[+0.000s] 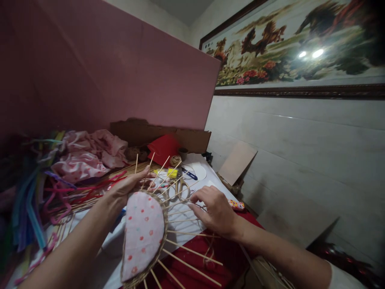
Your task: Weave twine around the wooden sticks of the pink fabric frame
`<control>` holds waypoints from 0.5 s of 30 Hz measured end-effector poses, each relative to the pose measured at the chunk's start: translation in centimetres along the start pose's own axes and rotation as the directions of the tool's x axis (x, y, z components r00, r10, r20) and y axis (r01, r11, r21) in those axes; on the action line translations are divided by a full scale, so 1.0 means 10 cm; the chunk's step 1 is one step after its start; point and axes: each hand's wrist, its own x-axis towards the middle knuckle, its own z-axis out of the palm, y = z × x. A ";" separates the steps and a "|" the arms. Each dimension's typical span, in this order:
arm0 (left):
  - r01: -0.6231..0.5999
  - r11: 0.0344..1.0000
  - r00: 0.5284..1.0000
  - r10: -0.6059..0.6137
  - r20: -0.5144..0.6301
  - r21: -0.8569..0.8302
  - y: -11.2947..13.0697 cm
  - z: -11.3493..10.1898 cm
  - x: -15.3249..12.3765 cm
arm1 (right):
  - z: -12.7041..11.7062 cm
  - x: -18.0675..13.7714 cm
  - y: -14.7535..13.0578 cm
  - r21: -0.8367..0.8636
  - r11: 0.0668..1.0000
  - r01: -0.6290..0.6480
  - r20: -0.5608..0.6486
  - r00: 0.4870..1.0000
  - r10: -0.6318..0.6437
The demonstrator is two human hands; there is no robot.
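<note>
- Left hand (135,184) half-curled, gripping the dotted half-round panel (146,233) at its upper edge
- Right hand (213,206) by the radiating sticks (192,267), fingers bent; cannot tell whether it grips anything
- Panel over the white-covered table (110,253), near scissors (179,188)

I'm holding the left hand (135,185) out ahead and the fingers (201,193) of the right hand (215,209) curled toward its thumb.
</note>
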 end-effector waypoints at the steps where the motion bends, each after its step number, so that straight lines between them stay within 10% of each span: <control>1: -0.001 1.000 1.000 0.001 0.004 -0.006 0.00 0.01 0.00 | 0.03 0.00 -0.01 -0.023 1.000 -0.012 0.000 1.000 0.012; 15: -0.009 0.998 0.999 0.007 -0.037 -0.056 0.00 0.10 -0.04 | 0.09 0.02 -0.06 -0.059 0.997 -0.049 -0.063 0.997 0.045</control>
